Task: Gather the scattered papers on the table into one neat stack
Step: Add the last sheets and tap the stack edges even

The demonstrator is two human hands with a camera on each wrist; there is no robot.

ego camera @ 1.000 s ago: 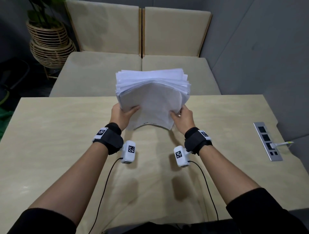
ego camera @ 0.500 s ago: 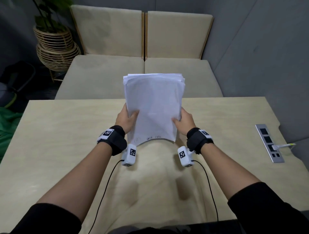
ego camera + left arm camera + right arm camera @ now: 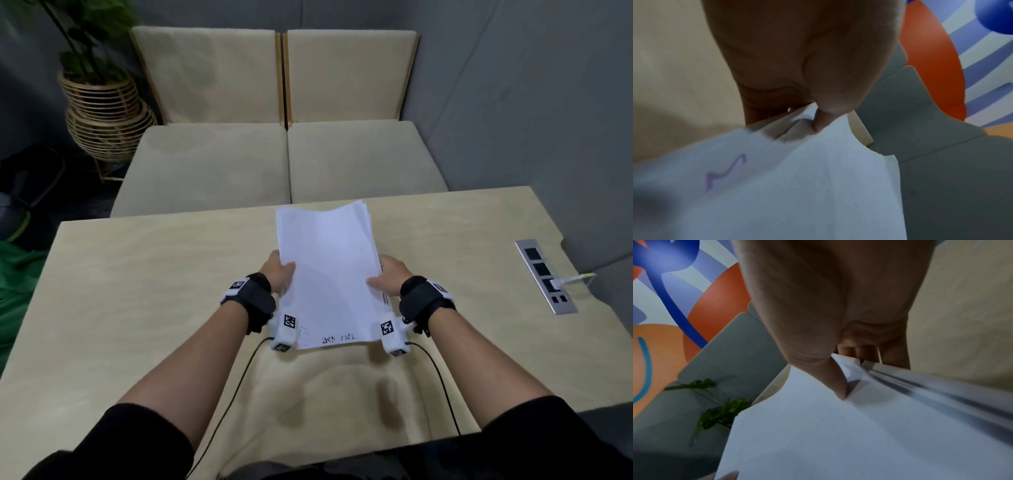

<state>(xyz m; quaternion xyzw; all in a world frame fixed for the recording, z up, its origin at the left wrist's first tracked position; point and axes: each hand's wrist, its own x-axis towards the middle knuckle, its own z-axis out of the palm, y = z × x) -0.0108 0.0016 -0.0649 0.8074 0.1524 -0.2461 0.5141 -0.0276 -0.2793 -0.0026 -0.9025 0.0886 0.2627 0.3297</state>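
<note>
A thick stack of white papers [image 3: 329, 274] lies low over the middle of the light wooden table [image 3: 137, 308], long side pointing away from me, with small handwriting at its near edge. My left hand [image 3: 282, 270] grips the stack's left edge, thumb on top. My right hand [image 3: 383, 275] grips the right edge the same way. In the left wrist view the thumb presses on the top sheet of the papers [image 3: 797, 186]. In the right wrist view the layered edges of the papers [image 3: 838, 434] show, with my fingers curled beneath. Whether the stack touches the table I cannot tell.
A metal socket strip [image 3: 546, 275] with a white plug sits in the table at the right. A beige cushioned bench [image 3: 284, 161] runs along the far edge. A potted plant in a wicker stand [image 3: 102, 113] is at the back left. Grey wall panels close the right side.
The stack has come down from upright in the air to nearly flat over the table, and its fanned top edges have evened out. Both hands kept their grip on the sides.
</note>
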